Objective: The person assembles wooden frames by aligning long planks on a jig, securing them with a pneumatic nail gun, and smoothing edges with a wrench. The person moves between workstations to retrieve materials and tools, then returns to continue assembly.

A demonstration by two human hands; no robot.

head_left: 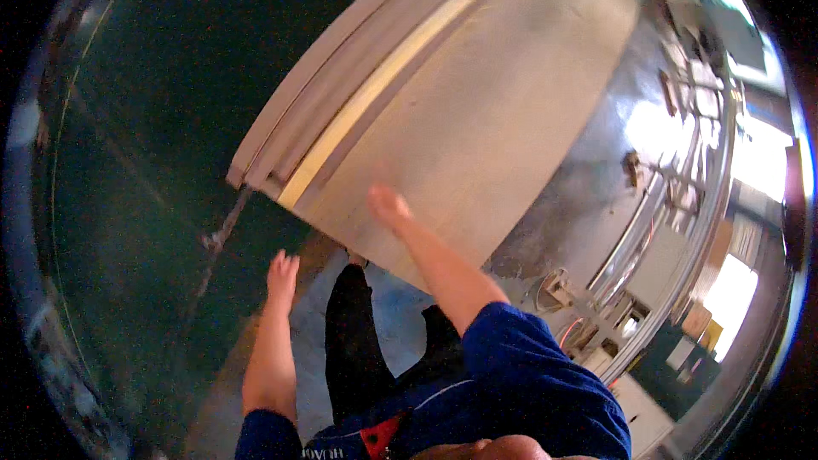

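A large flat beige panel (511, 94) runs from near my feet to the far side. Over its near end is my right hand (388, 206), smeared by motion; whether it touches the surface cannot be told. Along the panel's left side lie long grey-brown boards (298, 115) and a pale yellow strip (366, 102). My left hand (284, 274) hangs left of the panel's near corner, fingers stretched out and nothing visible in them.
Dark green floor (162, 119) spreads to the left, with a blue-grey patch (388, 298) around my legs. Right of the panel is shiny grey floor (588, 179). Beyond it stands machinery with metal rails (630, 238), and a grey cabinet (654, 260) is beside them.
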